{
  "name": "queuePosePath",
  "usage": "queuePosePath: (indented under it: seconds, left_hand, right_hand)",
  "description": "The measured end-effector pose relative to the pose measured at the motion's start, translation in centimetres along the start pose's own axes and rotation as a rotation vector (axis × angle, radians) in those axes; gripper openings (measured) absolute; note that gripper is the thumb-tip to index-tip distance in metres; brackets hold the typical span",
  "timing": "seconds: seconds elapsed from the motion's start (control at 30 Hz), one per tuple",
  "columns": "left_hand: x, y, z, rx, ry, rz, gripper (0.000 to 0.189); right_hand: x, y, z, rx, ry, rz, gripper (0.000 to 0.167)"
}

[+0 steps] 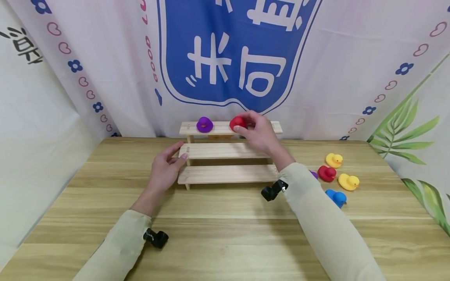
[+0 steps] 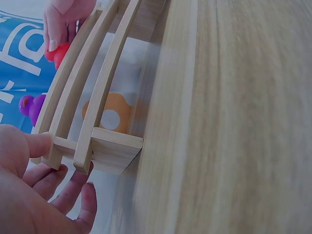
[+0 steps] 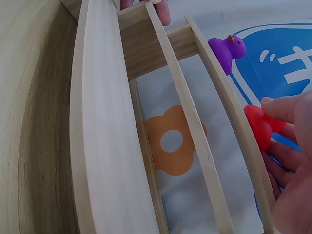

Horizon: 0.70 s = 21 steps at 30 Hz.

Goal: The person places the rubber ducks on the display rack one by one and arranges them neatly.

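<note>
A three-step wooden rack [image 1: 225,174] stands on the table before the backdrop. On its top step sits a purple rubber duck [image 1: 204,124] toward the left. My right hand [image 1: 259,132] pinches a red rubber duck [image 1: 237,123] between thumb and fingers at the middle of that step; in the right wrist view the red duck [image 3: 261,127] is right at the top board. My left hand [image 1: 165,166] holds the rack's left end, and in the left wrist view its thumb lies on the middle board's end [image 2: 51,146] with fingers curled beneath.
Right of the rack, beside my right sleeve, lie two yellow ducks [image 1: 334,160], another red duck [image 1: 327,173], a blue duck [image 1: 336,198] and a purple one [image 1: 314,175] partly hidden by the sleeve. A printed cloth backdrop [image 1: 225,89] hangs behind the rack.
</note>
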<state>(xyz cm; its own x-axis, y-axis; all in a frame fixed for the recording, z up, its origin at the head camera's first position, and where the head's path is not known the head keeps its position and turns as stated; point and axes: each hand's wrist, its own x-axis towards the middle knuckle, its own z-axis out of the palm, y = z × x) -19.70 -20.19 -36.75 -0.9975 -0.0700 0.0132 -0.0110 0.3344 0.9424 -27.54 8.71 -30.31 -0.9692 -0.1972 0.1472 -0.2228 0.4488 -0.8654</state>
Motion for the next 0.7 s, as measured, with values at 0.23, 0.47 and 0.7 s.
queuePosePath:
  seconds: [0.23,0.47,0.7]
  left_hand:
    - [0.07,0.10,0.09,-0.024,0.000,-0.006,0.058]
    - [0.08,0.10,0.08,-0.013,-0.002,-0.009,0.058]
    - [-0.06,0.20,0.11,-0.011,-0.005,-0.015,0.058]
  right_hand:
    - [-0.03,-0.08,-0.15,-0.019,-0.011,0.000,0.043]
    - [-0.10,-0.34,-0.32,-0.043,-0.028,0.019,0.049]
    - [-0.28,-0.18,-0.97,-0.040,-0.038,0.046,0.060]
